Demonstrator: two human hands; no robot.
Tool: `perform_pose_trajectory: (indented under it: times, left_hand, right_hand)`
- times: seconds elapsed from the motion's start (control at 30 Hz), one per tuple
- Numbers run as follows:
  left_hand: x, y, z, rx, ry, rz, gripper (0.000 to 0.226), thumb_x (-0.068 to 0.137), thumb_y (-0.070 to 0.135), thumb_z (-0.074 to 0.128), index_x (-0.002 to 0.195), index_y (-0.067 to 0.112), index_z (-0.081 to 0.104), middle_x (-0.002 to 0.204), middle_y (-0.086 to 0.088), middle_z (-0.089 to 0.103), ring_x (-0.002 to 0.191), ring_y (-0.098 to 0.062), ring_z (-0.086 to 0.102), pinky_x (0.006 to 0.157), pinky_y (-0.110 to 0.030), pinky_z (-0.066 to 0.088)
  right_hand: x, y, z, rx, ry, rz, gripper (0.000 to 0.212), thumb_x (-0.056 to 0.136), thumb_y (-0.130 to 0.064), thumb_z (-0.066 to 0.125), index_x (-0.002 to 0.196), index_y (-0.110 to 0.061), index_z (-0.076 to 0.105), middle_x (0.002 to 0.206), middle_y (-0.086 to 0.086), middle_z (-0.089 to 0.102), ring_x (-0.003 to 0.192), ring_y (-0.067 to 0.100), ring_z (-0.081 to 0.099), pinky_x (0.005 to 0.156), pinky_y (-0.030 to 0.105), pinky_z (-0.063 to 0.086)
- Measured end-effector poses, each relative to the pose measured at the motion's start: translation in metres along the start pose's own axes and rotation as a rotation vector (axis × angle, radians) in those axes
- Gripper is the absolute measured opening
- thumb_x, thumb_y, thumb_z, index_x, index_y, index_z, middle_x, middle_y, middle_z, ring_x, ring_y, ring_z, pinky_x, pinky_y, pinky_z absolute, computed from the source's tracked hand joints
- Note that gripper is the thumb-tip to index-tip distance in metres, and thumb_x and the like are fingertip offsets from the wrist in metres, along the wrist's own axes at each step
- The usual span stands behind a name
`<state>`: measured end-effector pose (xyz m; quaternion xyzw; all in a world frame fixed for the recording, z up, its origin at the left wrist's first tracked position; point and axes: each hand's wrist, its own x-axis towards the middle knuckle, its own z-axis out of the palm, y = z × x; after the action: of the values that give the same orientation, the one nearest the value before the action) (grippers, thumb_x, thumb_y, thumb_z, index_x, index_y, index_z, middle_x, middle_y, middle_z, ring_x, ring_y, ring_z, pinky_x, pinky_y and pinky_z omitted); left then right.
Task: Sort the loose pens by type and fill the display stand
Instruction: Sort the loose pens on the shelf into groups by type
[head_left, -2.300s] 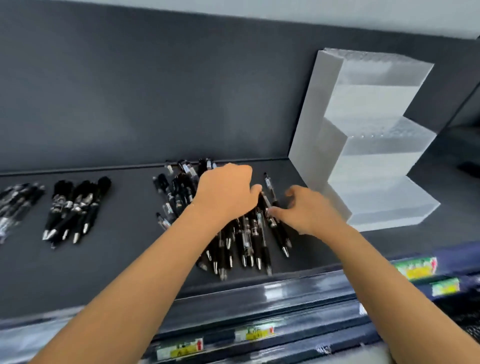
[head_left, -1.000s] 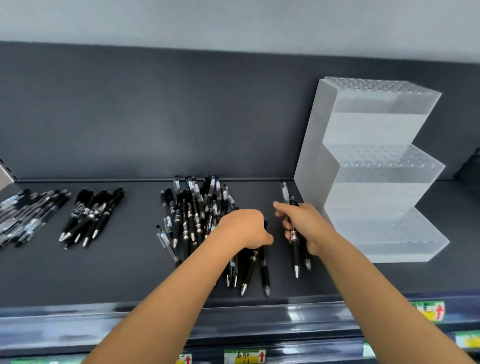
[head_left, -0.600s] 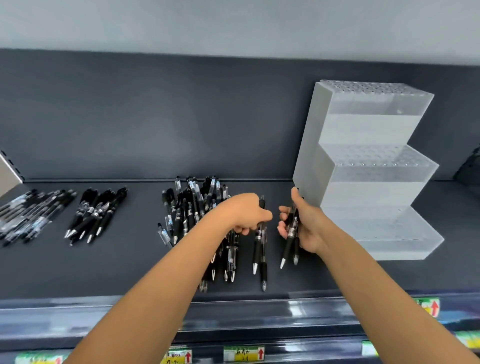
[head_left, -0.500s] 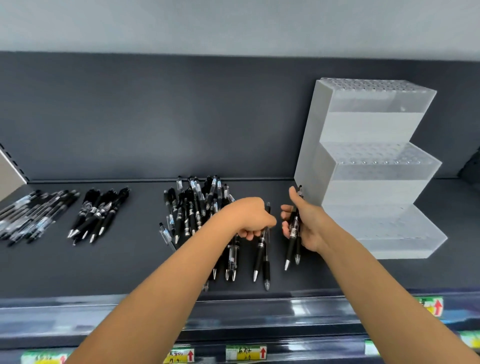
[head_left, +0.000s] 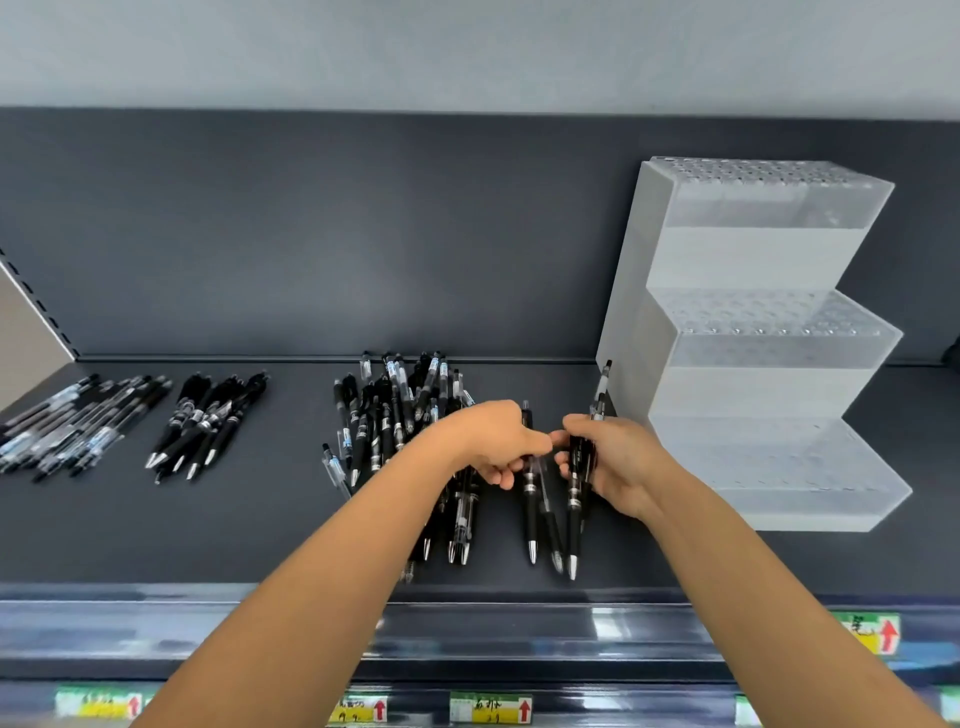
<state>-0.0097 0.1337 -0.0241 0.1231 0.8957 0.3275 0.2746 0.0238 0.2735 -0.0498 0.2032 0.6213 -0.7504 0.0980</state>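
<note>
Between the curled fingers (head_left: 562, 462) of the right hand (head_left: 618, 462) sits a small bundle of black click pens with silver tips (head_left: 575, 514). The tips point back toward the person, and one clear-barrelled pen (head_left: 602, 387) pokes up above the thumb. Just left of those fingers, the left hand (head_left: 491, 441) pinches a single black pen with a silver band (head_left: 530, 506), its fingers closed narrowly on the barrel. The fingertips of the two hands almost meet, which looks like a matched pen being passed into the bundle.

Left of the left knuckles lies the unsorted heap of black and clear pens (head_left: 389, 415). Well beyond it are a sorted row of all-black pens (head_left: 208, 421) and a sorted row of clear-bodied pens (head_left: 78, 421). Just right of the right wrist stands the frosted white three-step plastic display stand (head_left: 753, 364), its perforated tiers showing no pens. Everything rests on the dark grey metal shelf (head_left: 234, 525).

The likely trouble is the hand-over. The right fingers must loosen to admit another barrel, and the smooth, parallel pens could slide out tip-first and roll toward the shelf's front lip. The clear-barrelled pen in the black bundle may also be a mis-sort, though I cannot tell its type for certain.
</note>
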Motion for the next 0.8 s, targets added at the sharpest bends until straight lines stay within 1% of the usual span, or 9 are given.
perform_pose_trajectory:
  times: [0.07, 0.2, 0.3, 0.37, 0.47, 0.53, 0.63, 0.73, 0.8]
  left_hand:
    - [-0.006, -0.002, -0.006, -0.052, 0.012, 0.057, 0.038, 0.093, 0.024, 0.051, 0.058, 0.010, 0.046, 0.041, 0.003, 0.047, 0.033, -0.007, 0.045, 0.043, -0.016, 0.039]
    - [-0.018, -0.004, -0.016, -0.065, 0.056, 0.181, 0.040, 0.094, 0.026, 0.049, 0.057, 0.011, 0.044, 0.044, -0.002, 0.046, 0.040, -0.015, 0.043, 0.045, -0.021, 0.037]
    - [-0.031, -0.010, -0.026, -0.085, 0.196, 0.188, 0.033, 0.096, 0.026, 0.047, 0.066, 0.013, 0.039, 0.051, -0.005, 0.043, 0.038, -0.018, 0.048, 0.041, -0.023, 0.035]
    - [-0.045, -0.016, -0.038, -0.097, 0.299, 0.196, 0.033, 0.096, 0.027, 0.049, 0.069, 0.012, 0.039, 0.049, -0.008, 0.045, 0.037, -0.022, 0.047, 0.038, -0.022, 0.033]
    - [-0.071, -0.036, -0.065, -0.088, 0.394, 0.172, 0.033, 0.095, 0.031, 0.056, 0.074, 0.006, 0.050, 0.041, -0.006, 0.048, 0.032, -0.017, 0.044, 0.035, -0.019, 0.031]
    - [-0.087, -0.057, -0.082, -0.085, 0.402, 0.127, 0.034, 0.094, 0.031, 0.057, 0.073, 0.005, 0.052, 0.042, -0.005, 0.052, 0.033, -0.016, 0.045, 0.036, -0.018, 0.033]
    - [-0.105, -0.094, -0.107, -0.015, 0.383, 0.019, 0.032, 0.091, 0.024, 0.054, 0.064, 0.007, 0.052, 0.053, -0.013, 0.061, 0.042, -0.020, 0.049, 0.041, -0.018, 0.037]
    - [-0.121, -0.134, -0.129, 0.028, 0.326, -0.059, 0.033, 0.090, 0.021, 0.048, 0.062, 0.007, 0.058, 0.069, -0.021, 0.068, 0.046, -0.019, 0.052, 0.044, -0.019, 0.038]
    - [-0.129, -0.162, -0.144, -0.068, 0.300, -0.056, 0.030, 0.093, 0.019, 0.048, 0.068, 0.005, 0.058, 0.068, -0.017, 0.067, 0.045, -0.020, 0.052, 0.042, -0.020, 0.039]
  right_hand:
    - [0.000, 0.002, 0.003, 0.022, -0.026, -0.014, 0.009, 0.099, -0.011, 0.048, 0.096, -0.005, 0.054, 0.078, 0.011, 0.060, 0.059, 0.018, 0.053, 0.049, 0.024, 0.049]
    - [-0.008, -0.001, 0.022, 0.078, -0.179, -0.027, 0.030, 0.102, -0.017, 0.041, 0.098, 0.003, 0.063, 0.074, 0.013, 0.066, 0.059, 0.018, 0.064, 0.052, 0.026, 0.051]
    - [-0.017, -0.011, 0.048, 0.172, -0.231, -0.047, 0.038, 0.104, -0.020, 0.034, 0.106, 0.009, 0.059, 0.080, 0.024, 0.067, 0.071, 0.033, 0.068, 0.064, 0.039, 0.057]
    - [-0.025, -0.017, 0.073, 0.220, -0.303, -0.052, 0.050, 0.106, -0.029, 0.027, 0.109, 0.013, 0.054, 0.072, 0.030, 0.063, 0.063, 0.039, 0.064, 0.058, 0.041, 0.057]
    - [-0.039, -0.021, 0.113, 0.218, -0.415, -0.030, 0.069, 0.104, -0.044, 0.020, 0.107, 0.016, 0.053, 0.062, 0.029, 0.060, 0.052, 0.034, 0.063, 0.050, 0.032, 0.055]
    - [-0.046, -0.018, 0.142, 0.145, -0.457, -0.030, 0.070, 0.104, -0.045, 0.022, 0.099, 0.016, 0.055, 0.061, 0.026, 0.061, 0.049, 0.030, 0.062, 0.047, 0.028, 0.053]
    - [-0.046, -0.003, 0.187, -0.065, -0.409, -0.071, 0.063, 0.104, -0.043, 0.025, 0.086, 0.008, 0.057, 0.053, 0.016, 0.061, 0.037, 0.020, 0.056, 0.039, 0.025, 0.049]
    - [-0.040, 0.016, 0.236, -0.262, -0.326, -0.161, 0.060, 0.101, -0.048, 0.028, 0.097, 0.006, 0.056, 0.066, 0.013, 0.057, 0.032, 0.016, 0.050, 0.034, 0.024, 0.044]
    - [-0.034, 0.026, 0.268, -0.306, -0.295, -0.190, 0.057, 0.100, -0.051, 0.031, 0.098, 0.000, 0.056, 0.071, 0.013, 0.055, 0.041, 0.020, 0.054, 0.039, 0.030, 0.049]
